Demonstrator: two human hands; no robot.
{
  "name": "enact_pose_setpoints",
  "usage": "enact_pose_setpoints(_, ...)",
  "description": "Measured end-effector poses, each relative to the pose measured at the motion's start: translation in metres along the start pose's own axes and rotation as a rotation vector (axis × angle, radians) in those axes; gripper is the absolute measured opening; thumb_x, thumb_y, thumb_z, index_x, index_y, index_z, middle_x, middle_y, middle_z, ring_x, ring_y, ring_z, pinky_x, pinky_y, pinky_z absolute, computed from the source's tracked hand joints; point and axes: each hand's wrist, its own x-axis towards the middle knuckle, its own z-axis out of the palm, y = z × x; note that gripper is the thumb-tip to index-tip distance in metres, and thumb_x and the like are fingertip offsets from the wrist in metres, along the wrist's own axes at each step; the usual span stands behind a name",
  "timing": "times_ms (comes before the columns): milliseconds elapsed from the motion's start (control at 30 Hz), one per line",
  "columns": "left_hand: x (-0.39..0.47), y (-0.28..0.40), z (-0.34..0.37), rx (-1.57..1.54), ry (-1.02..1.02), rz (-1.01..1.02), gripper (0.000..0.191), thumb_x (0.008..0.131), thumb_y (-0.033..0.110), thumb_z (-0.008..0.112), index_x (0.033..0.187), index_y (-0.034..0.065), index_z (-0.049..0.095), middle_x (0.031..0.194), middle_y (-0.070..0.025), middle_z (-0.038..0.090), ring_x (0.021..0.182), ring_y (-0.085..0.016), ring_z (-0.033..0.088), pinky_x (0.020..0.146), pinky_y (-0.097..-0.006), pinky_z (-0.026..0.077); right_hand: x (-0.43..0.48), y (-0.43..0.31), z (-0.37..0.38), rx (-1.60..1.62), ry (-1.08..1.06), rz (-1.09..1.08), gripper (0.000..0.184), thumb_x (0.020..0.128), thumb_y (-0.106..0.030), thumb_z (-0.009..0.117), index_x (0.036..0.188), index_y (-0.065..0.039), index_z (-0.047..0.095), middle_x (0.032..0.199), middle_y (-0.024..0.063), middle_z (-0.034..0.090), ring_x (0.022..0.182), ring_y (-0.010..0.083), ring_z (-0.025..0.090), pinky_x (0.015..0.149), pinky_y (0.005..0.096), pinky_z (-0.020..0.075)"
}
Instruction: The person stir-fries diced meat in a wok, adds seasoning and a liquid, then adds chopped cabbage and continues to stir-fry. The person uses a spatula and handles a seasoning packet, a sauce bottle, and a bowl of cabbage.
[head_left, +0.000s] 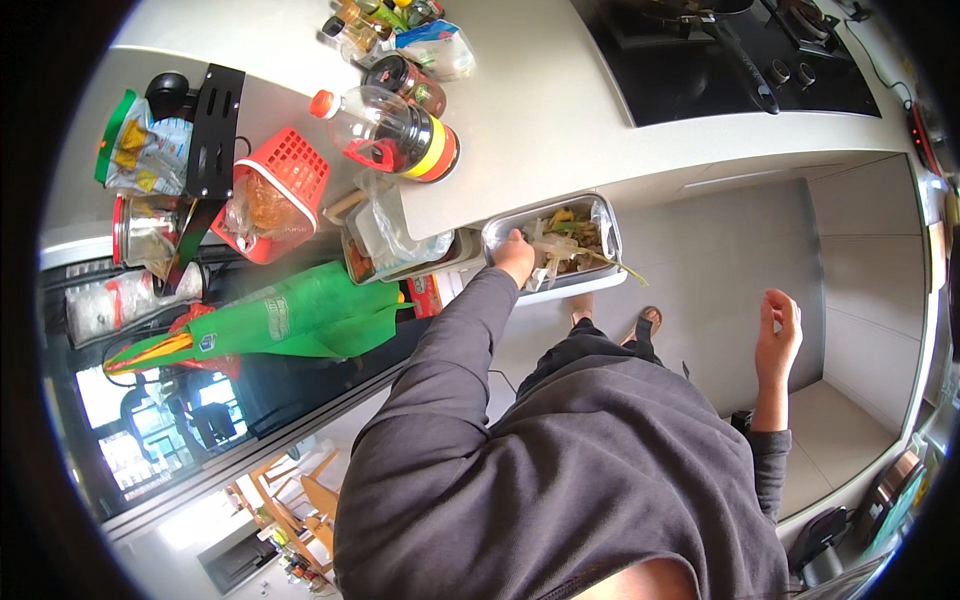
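Note:
My left hand (515, 259) reaches over the near left part of a rectangular waste bin (616, 225), touching its rim or contents; the fingertips are hidden. The bin has a metallic-looking rim and a white lower body, and sits beside the counter edge. Vegetable scraps (564, 241) and crumpled clear plastic fill it, and a long green stalk (615, 264) sticks out over the side. My right hand (780, 326) hangs away from everything over the floor on the right. Its fingers are loosely curled with a gap to the thumb, and nothing shows in it.
The counter (517, 142) carries a large plastic bottle (397, 135) with a red cap and several jars. Left of the bin are plastic containers (405, 240), a red basket (281, 195) and a green bag (292, 315). A pan handle (739, 71) overhangs the black cooktop (675, 90).

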Motion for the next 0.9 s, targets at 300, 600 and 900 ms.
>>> enact_pose_setpoints(300, 0.026, 0.000, 0.015, 1.262, -0.146, 0.479, 0.030, 0.089, 0.019, 0.057, 0.117, 0.0130, 0.068, 0.117, -0.0071, 0.066, 0.107, -0.024, 0.061, 0.078, -0.0449, 0.051, -0.014, -0.018, 0.007, -0.040, -0.019, 0.001, 0.011, 0.091, -0.005, 0.059, 0.101, -0.003, 0.064, 0.094, 0.0079, 0.064, 0.091, 0.0212, 0.059, 0.079, 0.0311, 0.0500)
enact_pose_setpoints(600, 0.022, -0.005, -0.010, 0.935, -0.128, 0.589, 0.022, 0.087, 0.013, 0.057, 0.101, 0.0139, 0.074, 0.104, -0.0067, 0.072, 0.099, -0.024, 0.069, 0.076, -0.0375, 0.057, -0.018, -0.027, 0.014, -0.028, 0.000, -0.041, 0.008, 0.091, -0.006, 0.060, 0.097, -0.002, 0.064, 0.092, 0.0079, 0.064, 0.087, 0.0214, 0.059, 0.077, 0.0310, 0.0500)
enact_pose_setpoints(900, 0.002, 0.002, -0.038, 0.795, -0.170, 0.659, 0.022, 0.087, 0.010, 0.054, 0.096, 0.0073, 0.074, 0.102, -0.0114, 0.071, 0.100, -0.028, 0.068, 0.082, -0.0383, 0.056, -0.018, -0.037, 0.023, -0.025, 0.006, -0.059, 0.008, 0.091, -0.005, 0.059, 0.096, -0.002, 0.064, 0.092, 0.0084, 0.064, 0.087, 0.0215, 0.060, 0.077, 0.0312, 0.0506)
